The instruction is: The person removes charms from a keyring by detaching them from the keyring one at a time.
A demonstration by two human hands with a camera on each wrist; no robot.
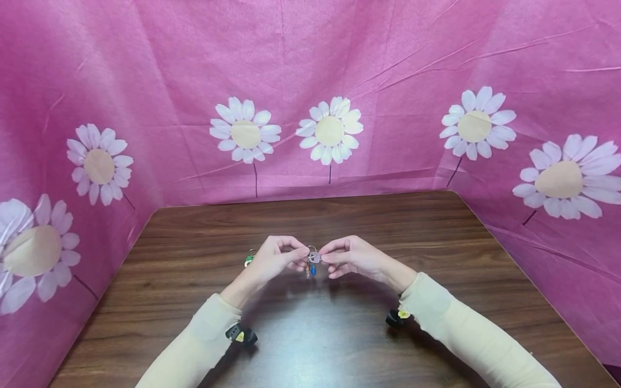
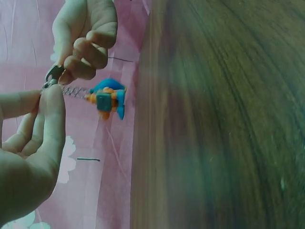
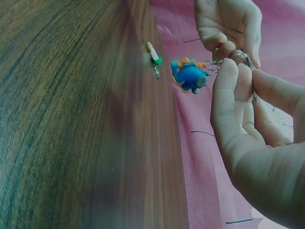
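Key (image 1: 315, 258) sits pinched in the right grip (image 1: 360, 258) while the left grip (image 1: 275, 258) pinches the ring (image 3: 240, 53). Holding the ring steady and the dangling figurine (image 3: 191, 77) clear should help.

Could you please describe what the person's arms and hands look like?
The plain cream fabric left sleeve matches the right sleeve. Each carries a small black device with a yellow marking near the wrist. The left hand and right hand are bare.
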